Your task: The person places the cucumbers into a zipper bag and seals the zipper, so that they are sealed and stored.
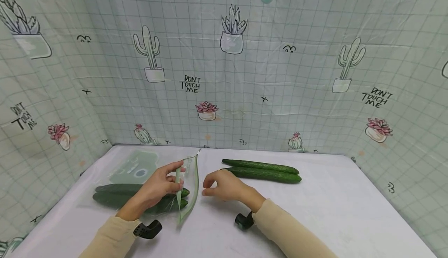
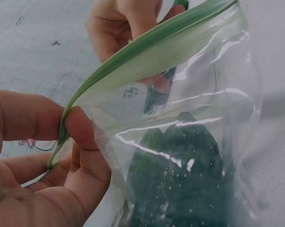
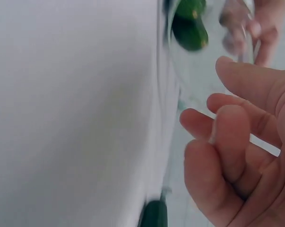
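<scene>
My left hand (image 1: 161,185) pinches the green zip edge of a clear zip bag (image 2: 237,101), between thumb and fingers. The bag's mouth gapes toward the right. Inside the bag lie two cucumbers (image 2: 180,175), their tips toward the opening. My right hand (image 1: 225,186) hovers just right of the bag mouth, its fingers (image 3: 203,165) loosely bent with nothing between them. Behind that hand, two more cucumbers (image 1: 266,174) lie side by side on the white table, their left ends partly hidden by the hand.
A pale green printed panel (image 1: 134,166) shows on the far part of the bag. The white table (image 1: 332,211) meets a grid-patterned curtain (image 1: 245,75) at its back and sides. Each wrist carries a black camera mount (image 1: 148,229).
</scene>
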`<state>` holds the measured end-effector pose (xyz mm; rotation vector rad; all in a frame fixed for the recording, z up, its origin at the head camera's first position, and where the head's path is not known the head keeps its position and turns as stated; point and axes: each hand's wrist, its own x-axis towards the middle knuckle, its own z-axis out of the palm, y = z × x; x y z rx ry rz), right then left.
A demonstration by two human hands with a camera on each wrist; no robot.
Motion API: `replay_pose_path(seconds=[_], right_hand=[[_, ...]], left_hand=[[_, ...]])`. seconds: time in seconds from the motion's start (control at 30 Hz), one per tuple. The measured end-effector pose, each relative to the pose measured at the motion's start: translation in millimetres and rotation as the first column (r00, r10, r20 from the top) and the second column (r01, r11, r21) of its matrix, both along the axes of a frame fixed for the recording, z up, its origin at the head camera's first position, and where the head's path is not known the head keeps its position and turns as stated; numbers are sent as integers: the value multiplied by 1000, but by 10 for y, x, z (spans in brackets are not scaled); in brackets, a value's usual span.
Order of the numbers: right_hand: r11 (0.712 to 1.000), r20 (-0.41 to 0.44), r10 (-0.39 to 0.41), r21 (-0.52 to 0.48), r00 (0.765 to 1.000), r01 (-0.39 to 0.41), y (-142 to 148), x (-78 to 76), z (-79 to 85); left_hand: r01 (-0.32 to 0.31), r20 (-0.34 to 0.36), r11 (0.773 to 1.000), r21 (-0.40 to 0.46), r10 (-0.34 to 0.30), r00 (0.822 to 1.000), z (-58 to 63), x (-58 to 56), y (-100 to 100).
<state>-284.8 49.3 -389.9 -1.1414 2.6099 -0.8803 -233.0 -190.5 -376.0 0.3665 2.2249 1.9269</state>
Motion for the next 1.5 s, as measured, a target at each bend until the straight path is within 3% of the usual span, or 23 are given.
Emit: replay_pose_path(seconds=[0.1, 0.27, 0.4, 0.63, 0.8, 1.1, 1.5], right_hand=[[999, 34, -43, -10, 998, 43, 206, -41, 8], [996, -69, -81, 25, 994, 83, 532, -89, 11], [992, -173, -122, 0, 977, 124, 760, -83, 30], [981, -217, -194, -12, 957, 196, 1131, -112, 56], [977, -274, -201, 14, 941, 213, 1343, -169, 51], [948, -293, -272, 81, 917, 307, 1597, -284, -12], [922, -316, -289, 162, 904, 351, 1693, -355, -64]], left_hand=[[5, -4, 1000, 1, -5, 1000, 6, 14, 1], [20, -6, 1000, 7, -20, 1000, 8, 26, -2], [22, 4, 1000, 11, -22, 1000, 6, 23, -3], [25, -2, 999, 20, -25, 1000, -5, 17, -19], [30, -7, 999, 28, -30, 1000, -2, 16, -16], [25, -8, 1000, 2, -25, 1000, -6, 6, -2], [17, -2, 1000, -2, -17, 1000, -15, -22, 27]])
